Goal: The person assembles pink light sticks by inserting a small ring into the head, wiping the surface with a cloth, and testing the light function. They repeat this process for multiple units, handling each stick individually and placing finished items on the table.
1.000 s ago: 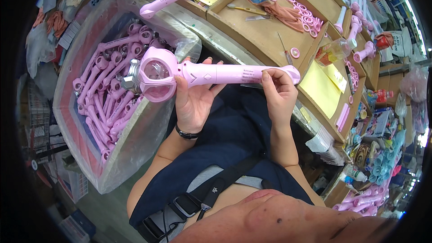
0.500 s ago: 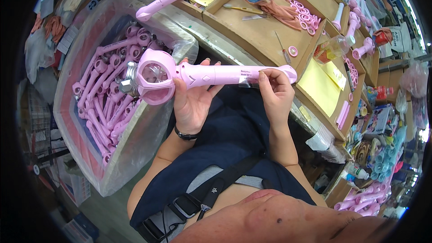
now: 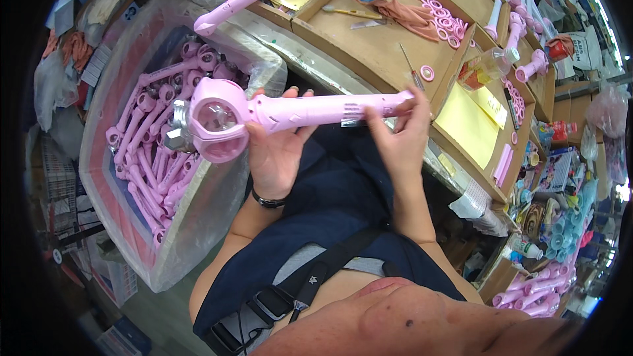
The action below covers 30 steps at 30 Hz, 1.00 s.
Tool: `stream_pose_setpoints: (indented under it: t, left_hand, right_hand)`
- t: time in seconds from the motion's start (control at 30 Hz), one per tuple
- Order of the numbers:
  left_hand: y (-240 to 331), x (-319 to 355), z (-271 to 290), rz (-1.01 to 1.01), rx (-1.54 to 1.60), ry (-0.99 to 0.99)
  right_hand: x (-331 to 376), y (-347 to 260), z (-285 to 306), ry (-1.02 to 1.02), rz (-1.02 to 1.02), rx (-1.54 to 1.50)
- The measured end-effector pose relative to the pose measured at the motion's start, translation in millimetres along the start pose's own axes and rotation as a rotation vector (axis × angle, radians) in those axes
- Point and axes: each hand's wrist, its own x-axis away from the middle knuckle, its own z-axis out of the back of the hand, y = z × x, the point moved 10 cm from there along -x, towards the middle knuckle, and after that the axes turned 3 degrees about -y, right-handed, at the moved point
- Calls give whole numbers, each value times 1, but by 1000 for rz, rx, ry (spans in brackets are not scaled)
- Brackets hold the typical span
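A pink plastic wand [image 3: 310, 112] lies nearly level across in front of me. Its round head [image 3: 217, 118] has clear windows and a chrome end piece [image 3: 178, 125] pointing left. My left hand [image 3: 273, 158] grips it from below at the neck, thumb in front and fingers behind. My right hand [image 3: 403, 138] is at the narrow far end of the handle, its fingers around the tip and its thumb along the lower edge. Beside that thumb, a small clear printed label [image 3: 352, 116] sits on the handle, its lower part sticking out past the edge.
On the left stands a plastic-lined bin [image 3: 217, 184] full of similar pink wands [image 3: 155, 151]. A cardboard tray [image 3: 343, 33] on the bench holds pink rings [image 3: 442, 20], a brush [image 3: 353, 12] and a cloth [image 3: 409, 18]. A bottle [image 3: 488, 69] and yellow paper [image 3: 465, 128] lie to the right.
My right hand has shifted from a pinch at the label to the handle's tip, its fingers opening wider. The wand has moved slightly left, and the label's clear lower part projects less.
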Motion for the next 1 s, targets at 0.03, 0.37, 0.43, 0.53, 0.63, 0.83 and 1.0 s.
stream_pose_setpoints:
  t: [0.03, 0.37, 0.43, 0.53, 0.63, 0.83, 1.0]
  left_hand:
    - [7, -4, 1, -11, -11, -5]
    - [32, -74, -55, -49, -105, -320]
    - [23, -70, -62, -284, -392, -236]
    - [14, -59, -75, -649, -989, -111]
    - [9, -64, -60, -675, -1050, -49]
    - [-109, -73, -53, 639, 396, -376]
    - [-80, -31, -97, 657, 765, -892]
  right_hand:
    - [-6, 8, 10, 44, -28, 46]
    - [-7, -5, -41, -475, 188, -217]
    - [1, -19, -40, -152, 276, -166]
    - [19, -27, -52, -12, 278, -141]
    - [32, -22, -59, -63, 201, -286]
    - [67, -8, -98, -672, -162, -926]
    - [93, -4, -109, -1046, -342, -1325]
